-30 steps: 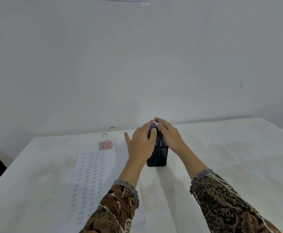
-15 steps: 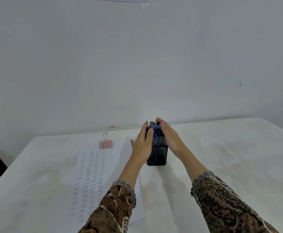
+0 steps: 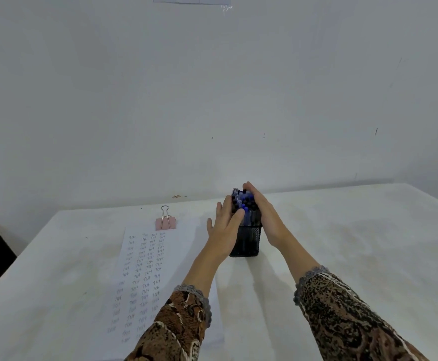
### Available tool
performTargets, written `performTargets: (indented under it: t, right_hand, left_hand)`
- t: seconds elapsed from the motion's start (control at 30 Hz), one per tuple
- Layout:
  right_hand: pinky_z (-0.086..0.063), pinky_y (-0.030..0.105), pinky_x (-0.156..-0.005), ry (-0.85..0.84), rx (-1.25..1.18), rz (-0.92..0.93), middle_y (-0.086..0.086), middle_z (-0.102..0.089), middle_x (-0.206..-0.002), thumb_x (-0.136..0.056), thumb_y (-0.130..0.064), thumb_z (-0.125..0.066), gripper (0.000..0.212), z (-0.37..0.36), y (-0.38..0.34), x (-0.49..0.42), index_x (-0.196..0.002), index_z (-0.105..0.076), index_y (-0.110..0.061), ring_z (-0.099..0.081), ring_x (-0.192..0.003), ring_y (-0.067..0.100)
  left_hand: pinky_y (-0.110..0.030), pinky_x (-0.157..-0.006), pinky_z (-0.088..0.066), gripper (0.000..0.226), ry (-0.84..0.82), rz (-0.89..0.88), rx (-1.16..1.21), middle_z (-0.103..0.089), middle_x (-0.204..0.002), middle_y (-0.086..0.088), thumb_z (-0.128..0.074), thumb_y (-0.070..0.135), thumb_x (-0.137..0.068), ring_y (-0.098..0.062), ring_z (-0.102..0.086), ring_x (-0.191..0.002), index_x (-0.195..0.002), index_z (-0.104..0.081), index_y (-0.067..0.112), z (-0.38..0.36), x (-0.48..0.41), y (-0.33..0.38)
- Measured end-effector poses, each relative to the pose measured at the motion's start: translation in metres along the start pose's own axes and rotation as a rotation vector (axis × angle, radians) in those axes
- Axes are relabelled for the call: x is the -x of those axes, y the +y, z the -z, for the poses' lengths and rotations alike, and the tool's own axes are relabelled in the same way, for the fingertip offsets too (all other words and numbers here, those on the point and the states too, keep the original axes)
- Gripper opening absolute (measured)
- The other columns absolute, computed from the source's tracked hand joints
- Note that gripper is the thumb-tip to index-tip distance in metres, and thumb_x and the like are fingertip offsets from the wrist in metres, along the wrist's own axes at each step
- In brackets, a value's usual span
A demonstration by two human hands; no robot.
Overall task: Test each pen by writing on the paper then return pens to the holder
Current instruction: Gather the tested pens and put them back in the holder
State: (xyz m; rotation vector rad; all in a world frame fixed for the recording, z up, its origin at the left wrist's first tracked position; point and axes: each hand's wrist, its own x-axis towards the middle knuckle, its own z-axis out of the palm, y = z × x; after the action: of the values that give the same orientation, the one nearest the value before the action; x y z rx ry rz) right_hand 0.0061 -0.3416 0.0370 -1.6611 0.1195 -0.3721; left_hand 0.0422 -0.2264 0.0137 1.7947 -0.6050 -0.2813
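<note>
- We saw the black mesh pen holder point(image 3: 249, 241) standing upright on the white table point(image 3: 355, 230). It was packed with blue and black pens point(image 3: 246, 201), whose capped ends rose in a tight bunch above its rim.
- The left hand point(image 3: 225, 227) was pressed flat against the holder's left side. Its fingers were straight and slightly spread and touched the pens rather than curling round any of them.
- The right hand point(image 3: 267, 220) lay along the holder's right side. Its fingers were straight and close together, and their tips reached just past the tops of the pens. The two flattened hands held the bunch between them.
- A sheet of paper point(image 3: 145, 269) lay flat to the left of the holder. It was covered in columns of small handwritten marks that we could not read, and the left forearm crossed its right edge.
- A pink binder clip point(image 3: 165, 222) gripped the far edge of that sheet, left of the holder, with one wire handle standing up.
- Brown patterned sleeves point(image 3: 342, 316) with grey lace cuffs covered both forearms on the near side of the holder.
- A plain white wall point(image 3: 212, 87) stood behind the holder.
</note>
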Motion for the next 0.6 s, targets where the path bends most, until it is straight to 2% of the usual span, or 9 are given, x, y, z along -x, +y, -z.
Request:
performTargets:
  t: [0.07, 0.13, 0.17, 0.23, 0.33, 0.4, 0.47, 0.53, 0.6]
  right_hand:
    - [-0.032, 0.030, -0.110, 0.039, -0.069, -0.027, -0.006, -0.038, -0.147, -0.102, -0.039, -0.026, 0.044, -0.002, 0.001, 0.001, -0.144, -0.034, -0.029, -0.041, -0.131, 0.008]
    - [-0.045, 0.020, -0.090, 0.076, -0.207, -0.053, -0.004, -0.053, -0.132, -0.101, -0.039, -0.030, 0.041, -0.004, 0.004, 0.006, -0.137, -0.044, -0.027, -0.058, -0.108, 0.001]
    - [-0.046, 0.017, -0.082, 0.096, -0.244, -0.074, -0.007, -0.058, -0.123, -0.101, -0.038, -0.030, 0.038, -0.006, 0.009, 0.007, -0.132, -0.048, -0.026, -0.061, -0.098, -0.003]
    - [-0.049, 0.016, -0.081, 0.125, -0.264, -0.081, -0.013, -0.059, -0.116, -0.101, -0.038, -0.028, 0.037, -0.009, 0.020, 0.011, -0.132, -0.045, -0.026, -0.061, -0.095, -0.006]
    - [-0.048, 0.032, -0.098, 0.149, -0.324, -0.134, -0.001, -0.065, -0.119, -0.100, -0.046, -0.026, 0.048, -0.015, 0.032, 0.015, -0.127, -0.055, -0.019, -0.063, -0.107, 0.011]
    - [-0.054, 0.023, -0.079, 0.191, -0.316, -0.144, -0.002, -0.071, -0.100, -0.101, -0.038, -0.023, 0.046, -0.018, 0.037, 0.017, -0.106, -0.066, -0.022, -0.068, -0.092, 0.008]
    - [-0.052, 0.015, -0.062, 0.202, -0.340, -0.165, -0.005, -0.071, -0.090, -0.101, -0.033, -0.023, 0.045, -0.020, 0.042, 0.017, -0.096, -0.066, -0.023, -0.067, -0.082, 0.005]
    - [-0.052, 0.019, -0.063, 0.198, -0.362, -0.181, 0.002, -0.070, -0.097, -0.101, -0.033, -0.025, 0.044, -0.019, 0.042, 0.015, -0.101, -0.066, -0.018, -0.067, -0.088, 0.011]
    - [-0.053, 0.020, -0.063, 0.180, -0.403, -0.202, 0.006, -0.070, -0.099, -0.100, -0.031, -0.025, 0.045, -0.018, 0.040, 0.011, -0.105, -0.065, -0.012, -0.068, -0.084, 0.011]
  left_hand:
    - [-0.042, -0.119, 0.000, 0.060, 0.040, -0.015, 0.140, -0.009, -0.156, 0.010, -0.031, 0.052, -0.093, -0.007, -0.003, -0.144, -0.147, -0.011, 0.035, -0.003, -0.003, -0.003]
    - [-0.044, -0.115, -0.024, 0.064, 0.057, 0.027, 0.399, -0.029, -0.150, 0.007, -0.035, 0.059, -0.088, -0.012, -0.029, -0.138, -0.146, -0.019, 0.036, -0.012, -0.002, -0.007]
    - [-0.044, -0.112, -0.031, 0.068, 0.060, 0.070, 0.494, -0.037, -0.146, 0.007, -0.037, 0.066, -0.084, -0.012, -0.038, -0.133, -0.144, -0.023, 0.037, -0.016, -0.002, -0.011]
    - [-0.044, -0.109, -0.035, 0.078, 0.059, 0.163, 0.613, -0.048, -0.139, 0.009, -0.039, 0.081, -0.074, -0.012, -0.047, -0.127, -0.139, -0.035, 0.040, -0.023, -0.002, -0.017]
    - [-0.038, -0.103, -0.041, 0.061, 0.090, 0.164, 0.722, -0.061, -0.126, 0.007, -0.028, 0.072, -0.086, -0.013, -0.055, -0.118, -0.127, -0.054, 0.035, -0.029, 0.001, -0.015]
    - [-0.039, -0.103, -0.042, 0.055, 0.122, 0.185, 0.781, -0.062, -0.124, 0.004, -0.029, 0.065, -0.091, -0.015, -0.057, -0.117, -0.126, -0.056, 0.032, -0.032, 0.001, -0.020]
    - [-0.042, -0.106, -0.039, 0.052, 0.169, 0.205, 0.802, -0.058, -0.129, 0.001, -0.033, 0.061, -0.091, -0.017, -0.054, -0.120, -0.128, -0.054, 0.030, -0.037, 0.000, -0.024]
    - [-0.042, -0.107, -0.038, 0.052, 0.205, 0.237, 0.806, -0.054, -0.134, -0.002, -0.038, 0.057, -0.090, -0.021, -0.051, -0.122, -0.130, -0.052, 0.028, -0.038, 0.003, -0.024]
    - [-0.040, -0.101, -0.043, 0.046, 0.237, 0.243, 0.819, -0.056, -0.131, -0.003, -0.035, 0.051, -0.094, -0.021, -0.054, -0.119, -0.131, -0.051, 0.028, -0.037, 0.000, -0.024]
